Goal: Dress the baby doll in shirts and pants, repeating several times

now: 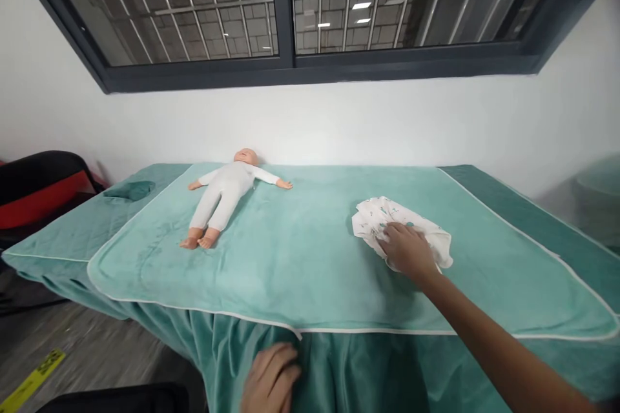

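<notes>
A baby doll point(223, 192) in a white bodysuit lies on its back at the far left of a teal blanket point(300, 251) spread over a bed. To the right lies a crumpled white printed baby garment point(387, 219). My right hand point(405, 250) rests on that garment, fingers curled down onto the cloth. My left hand point(271, 377) hangs low against the teal bed skirt at the front edge, its fingers curled loosely with nothing visible in them.
A white wall and a dark-framed barred window point(290, 13) stand behind the bed. A black and red chair point(39, 187) is at the far left. A small teal cloth lump point(130, 190) lies near the doll. A yellow floor strip point(33, 374) runs at bottom left.
</notes>
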Demonstrator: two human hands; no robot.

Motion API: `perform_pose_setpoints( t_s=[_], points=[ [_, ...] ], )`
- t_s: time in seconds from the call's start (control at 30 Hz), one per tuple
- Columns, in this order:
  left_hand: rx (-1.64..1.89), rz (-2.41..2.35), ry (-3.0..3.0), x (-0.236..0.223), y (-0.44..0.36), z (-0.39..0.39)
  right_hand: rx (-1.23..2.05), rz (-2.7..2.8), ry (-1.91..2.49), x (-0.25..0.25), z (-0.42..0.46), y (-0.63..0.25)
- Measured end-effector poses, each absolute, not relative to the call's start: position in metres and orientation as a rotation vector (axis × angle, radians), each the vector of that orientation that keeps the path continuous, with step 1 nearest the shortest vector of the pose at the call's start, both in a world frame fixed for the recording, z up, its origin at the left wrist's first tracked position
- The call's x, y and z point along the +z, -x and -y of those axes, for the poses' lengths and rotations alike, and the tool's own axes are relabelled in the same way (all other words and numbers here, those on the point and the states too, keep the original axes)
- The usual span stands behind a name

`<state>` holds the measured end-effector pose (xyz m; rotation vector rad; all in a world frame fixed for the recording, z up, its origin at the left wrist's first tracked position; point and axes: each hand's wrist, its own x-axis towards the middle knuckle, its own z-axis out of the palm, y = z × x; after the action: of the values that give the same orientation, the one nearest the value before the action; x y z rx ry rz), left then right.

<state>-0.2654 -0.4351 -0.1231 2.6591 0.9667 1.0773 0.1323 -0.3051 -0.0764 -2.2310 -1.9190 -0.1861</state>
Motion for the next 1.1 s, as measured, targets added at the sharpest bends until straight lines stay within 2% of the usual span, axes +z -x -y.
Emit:
perform_pose_setpoints(
  t_s=[0.17,0.37,0.47,0.7,0.93,1.1],
  points=[
    [1.017,-0.959,-2.604,-0.107,0.194,0.326,0.098,1.894,2.281,-0.055,0.304,-0.148],
    [0.669,-1.353,-2.555,-0.098,0.122,0.23,0.024,1.878,2.292,-0.063,0.287,-0.126],
    [0.522,-1.442,-2.631,-0.113,0.115,0.222,0.028,1.842,2.327,-0.069,0.269,-0.11],
    [0.515,-1.448,-2.656,-0.122,0.119,0.221,0.291,1.781,2.332,-0.061,0.225,-0.115],
    [0.563,-1.445,-2.634,-0.123,0.118,0.22,0.516,1.514,2.059,-0.024,0.209,-0.164],
    [0.58,-1.436,-2.637,-0.122,0.119,0.221,0.45,1.278,1.825,0.002,0.206,-0.184]
  ],
)
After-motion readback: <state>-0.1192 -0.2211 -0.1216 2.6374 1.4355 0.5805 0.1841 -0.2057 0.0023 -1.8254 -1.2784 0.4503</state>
